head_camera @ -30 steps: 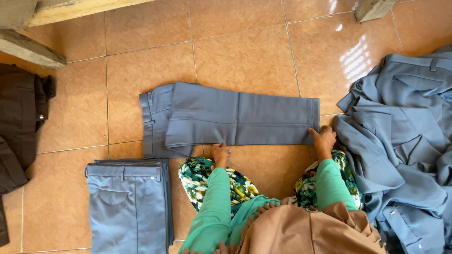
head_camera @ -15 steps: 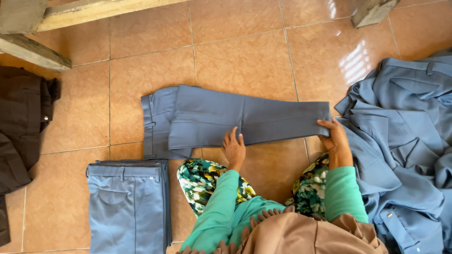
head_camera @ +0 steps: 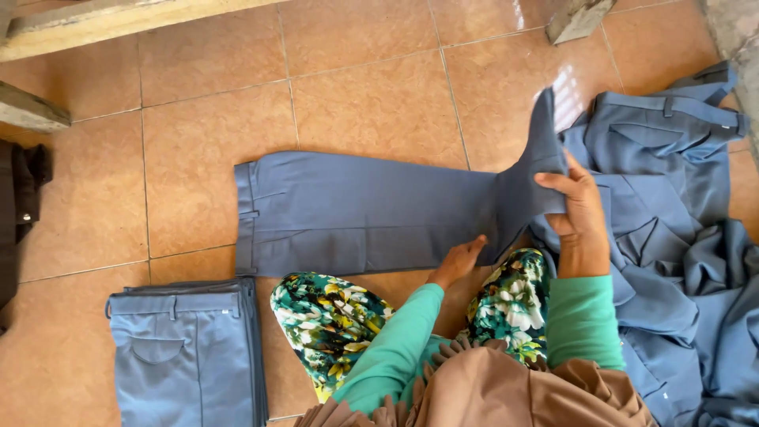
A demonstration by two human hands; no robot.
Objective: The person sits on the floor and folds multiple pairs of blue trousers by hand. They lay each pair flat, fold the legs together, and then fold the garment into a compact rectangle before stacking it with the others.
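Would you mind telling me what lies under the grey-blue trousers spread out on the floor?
The trousers lie directly on the orange floor tiles. The right hand lifts the leg end; the left hand presses the lower edge. Anything beneath the flat part is covered.

Floor (head_camera: 213,134): square orange-brown ceramic tiles with pale grout lines, glossy finish. Light: a bright striped patch (head_camera: 565,87) falls on the tiles at upper right. Furniture: pale wooden beams (head_camera: 87,20) run along the upper left edge; a grey block (head_camera: 577,17) stands at the top right.
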